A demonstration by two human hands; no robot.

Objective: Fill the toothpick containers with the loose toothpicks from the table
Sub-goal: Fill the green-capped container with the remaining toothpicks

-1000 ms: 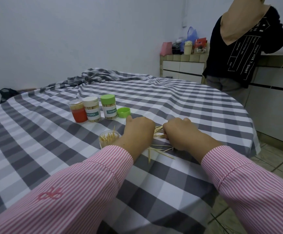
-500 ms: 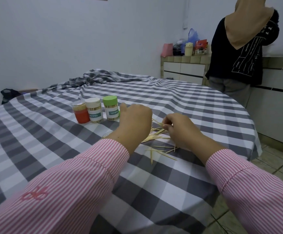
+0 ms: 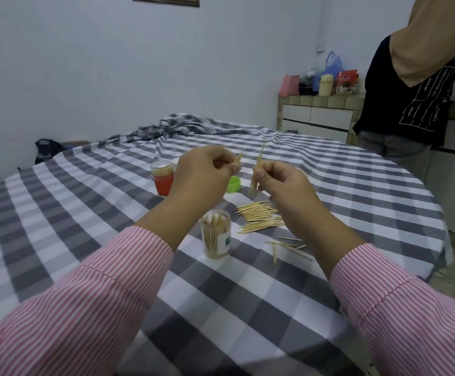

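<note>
Above the open jar [image 3: 216,234] and loose pile [image 3: 258,217], left hand [image 3: 202,177] and right hand [image 3: 283,185] each pinch toothpicks [image 3: 256,172]

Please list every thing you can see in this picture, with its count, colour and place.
open container: one, clear, part filled, near table middle
toothpick pile: one, pale wood, right of open container
stray toothpicks: several, pale, nearer than the pile
orange container: one, clear lid, behind left hand
green cap: one, loose, between the hands
tablecloth: one, grey-white check
other person: one, dark top, far right
left hand: pinches few toothpicks, raised
right hand: pinches small bundle, raised
</note>
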